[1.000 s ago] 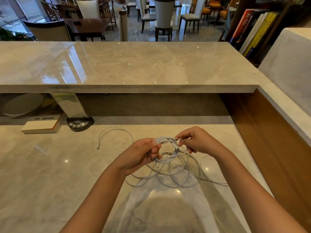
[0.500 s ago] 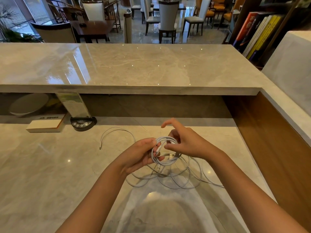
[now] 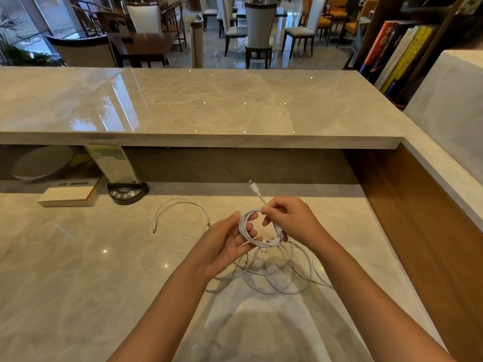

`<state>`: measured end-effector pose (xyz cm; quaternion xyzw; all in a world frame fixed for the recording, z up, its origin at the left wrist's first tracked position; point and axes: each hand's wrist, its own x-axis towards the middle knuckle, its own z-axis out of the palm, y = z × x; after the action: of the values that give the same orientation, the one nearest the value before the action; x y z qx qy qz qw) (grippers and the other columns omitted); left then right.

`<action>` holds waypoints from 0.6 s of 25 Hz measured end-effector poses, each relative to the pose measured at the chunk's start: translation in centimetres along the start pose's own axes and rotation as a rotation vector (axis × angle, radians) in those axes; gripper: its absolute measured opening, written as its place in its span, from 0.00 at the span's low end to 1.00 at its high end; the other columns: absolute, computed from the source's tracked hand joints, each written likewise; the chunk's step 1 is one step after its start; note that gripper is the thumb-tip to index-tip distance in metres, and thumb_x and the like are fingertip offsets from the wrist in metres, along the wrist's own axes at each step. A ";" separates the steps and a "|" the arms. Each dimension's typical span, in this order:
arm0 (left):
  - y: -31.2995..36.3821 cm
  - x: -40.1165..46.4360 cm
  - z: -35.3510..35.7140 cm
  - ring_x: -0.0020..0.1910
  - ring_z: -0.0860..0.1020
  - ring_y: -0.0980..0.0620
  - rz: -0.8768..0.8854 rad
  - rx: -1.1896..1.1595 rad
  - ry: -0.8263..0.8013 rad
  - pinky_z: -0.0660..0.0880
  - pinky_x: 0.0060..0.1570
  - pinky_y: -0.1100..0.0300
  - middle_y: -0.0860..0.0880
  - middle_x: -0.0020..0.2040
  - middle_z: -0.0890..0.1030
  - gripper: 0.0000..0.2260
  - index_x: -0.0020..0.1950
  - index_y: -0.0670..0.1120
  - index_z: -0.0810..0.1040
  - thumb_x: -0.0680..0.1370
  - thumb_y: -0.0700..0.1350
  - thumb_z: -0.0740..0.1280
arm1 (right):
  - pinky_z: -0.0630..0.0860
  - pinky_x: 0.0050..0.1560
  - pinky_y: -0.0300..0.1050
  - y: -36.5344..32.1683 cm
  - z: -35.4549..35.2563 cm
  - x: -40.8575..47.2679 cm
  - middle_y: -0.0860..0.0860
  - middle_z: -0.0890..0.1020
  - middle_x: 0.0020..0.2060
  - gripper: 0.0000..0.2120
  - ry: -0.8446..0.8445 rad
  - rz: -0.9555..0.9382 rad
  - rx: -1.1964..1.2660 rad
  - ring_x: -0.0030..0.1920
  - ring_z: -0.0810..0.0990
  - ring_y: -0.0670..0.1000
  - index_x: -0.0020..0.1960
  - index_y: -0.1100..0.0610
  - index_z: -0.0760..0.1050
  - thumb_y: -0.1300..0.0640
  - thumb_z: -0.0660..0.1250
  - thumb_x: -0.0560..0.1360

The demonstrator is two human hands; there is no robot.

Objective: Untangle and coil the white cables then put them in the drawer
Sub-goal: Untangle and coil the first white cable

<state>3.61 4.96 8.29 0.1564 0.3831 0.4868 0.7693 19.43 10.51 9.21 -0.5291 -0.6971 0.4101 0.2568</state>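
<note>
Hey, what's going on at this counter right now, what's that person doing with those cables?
A person is coiling a white cable. The left hand holds the small coil, while the right hand pinches the cable's free end, its plug sticking up. More white cables lie in loose, tangled loops on the counter below the hands, and another cable lies apart to the left. No drawer shows.

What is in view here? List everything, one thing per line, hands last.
coiled cable: one, white, held above the desk between both hands
loose cables: several, exact count unclear, white, tangled on the desk below the hands
short cable: one, white, curved on the desk, left of the hands
call-button unit: one, black, desk back edge
box: one, white, left of the unit
books: several, red, blue, yellow, shelf upper right
left hand: grip on the coil
right hand: pinches the plug end
</note>
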 end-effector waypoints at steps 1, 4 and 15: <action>-0.6 0.0 -0.1 0.29 0.78 0.54 0.044 -0.001 0.015 0.80 0.41 0.57 0.47 0.31 0.77 0.13 0.53 0.37 0.78 0.81 0.41 0.56 | 0.70 0.24 0.34 0.2 -0.1 -0.1 0.49 0.83 0.32 0.09 0.020 0.047 0.060 0.23 0.72 0.42 0.40 0.59 0.80 0.55 0.67 0.75; -1.6 0.2 -0.3 0.26 0.71 0.57 0.106 0.160 0.065 0.80 0.41 0.60 0.50 0.29 0.71 0.12 0.54 0.40 0.78 0.81 0.39 0.55 | 0.70 0.27 0.32 0.6 -0.4 -0.3 0.49 0.80 0.27 0.10 -0.023 0.118 0.127 0.26 0.74 0.42 0.37 0.60 0.79 0.53 0.72 0.71; -1.2 0.5 -0.2 0.26 0.72 0.57 0.229 0.604 0.234 0.81 0.45 0.57 0.48 0.32 0.70 0.14 0.61 0.42 0.77 0.80 0.37 0.56 | 0.72 0.31 0.37 0.7 0.3 -1.5 0.51 0.80 0.35 0.13 -0.035 0.197 -0.033 0.31 0.78 0.46 0.47 0.53 0.76 0.50 0.74 0.67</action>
<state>4.31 4.82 7.20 0.3620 0.5757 0.4492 0.5795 20.01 9.08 8.60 -0.5919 -0.6527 0.4312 0.1943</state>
